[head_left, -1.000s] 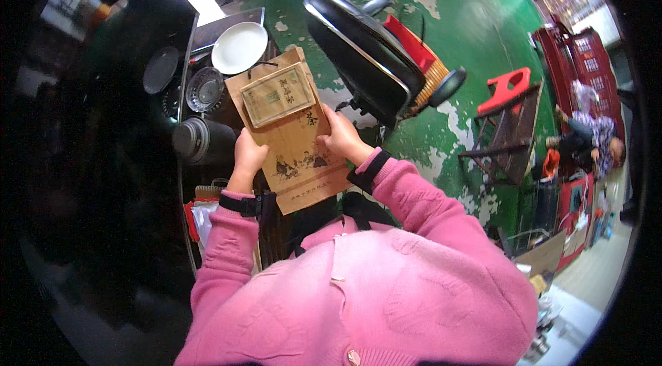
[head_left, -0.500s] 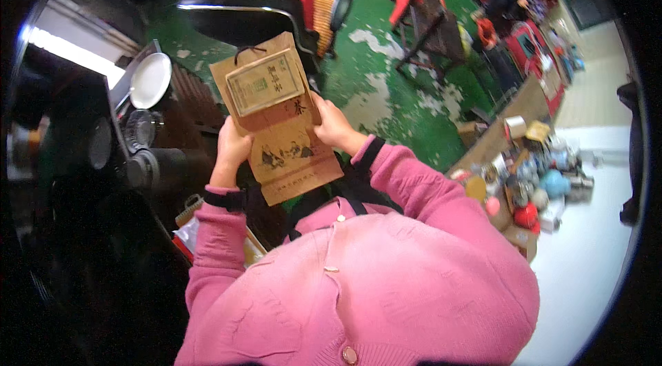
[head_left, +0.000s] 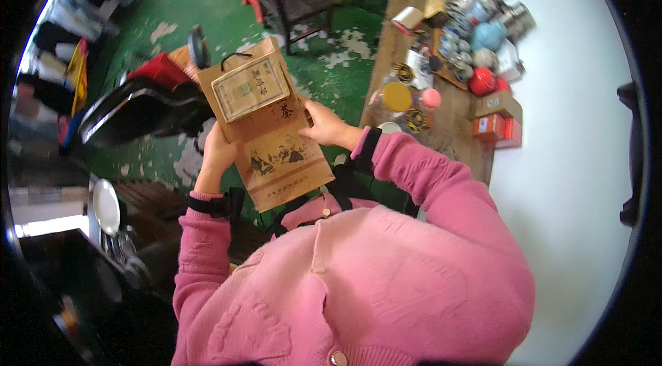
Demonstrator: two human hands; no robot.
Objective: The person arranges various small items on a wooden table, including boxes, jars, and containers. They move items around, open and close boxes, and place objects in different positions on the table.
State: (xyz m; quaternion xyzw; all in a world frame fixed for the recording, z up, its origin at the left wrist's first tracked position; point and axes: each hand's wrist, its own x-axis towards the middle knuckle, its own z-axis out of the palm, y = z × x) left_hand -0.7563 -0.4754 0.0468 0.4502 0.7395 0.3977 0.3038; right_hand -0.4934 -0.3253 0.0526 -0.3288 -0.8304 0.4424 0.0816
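Between my hands I hold a brown kraft paper bag (head_left: 281, 152) with a dark cord handle, a pale label panel near its top and a small ink drawing lower down. My left hand (head_left: 219, 152) is closed on the bag's left edge. On the opposite edge, my right hand (head_left: 325, 124) grips it, with the thumb lying on the front face. The bag is tilted, its top leaning to the left. The fingers behind the bag are hidden, and whatever may be inside does not show.
A wooden table (head_left: 455, 149) along the white wall carries jars, a teapot, a red round object (head_left: 482, 81) and small boxes (head_left: 491, 128). Ahead stands a dark wooden chair (head_left: 293, 4). A black chair (head_left: 134, 112) is left of the bag; a white plate (head_left: 106, 206) stands lower left.
The view has swung to the right, so the wooden table and wall now take up more of it. Both hands still hold the paper bag in front of me, with little change in their grip.
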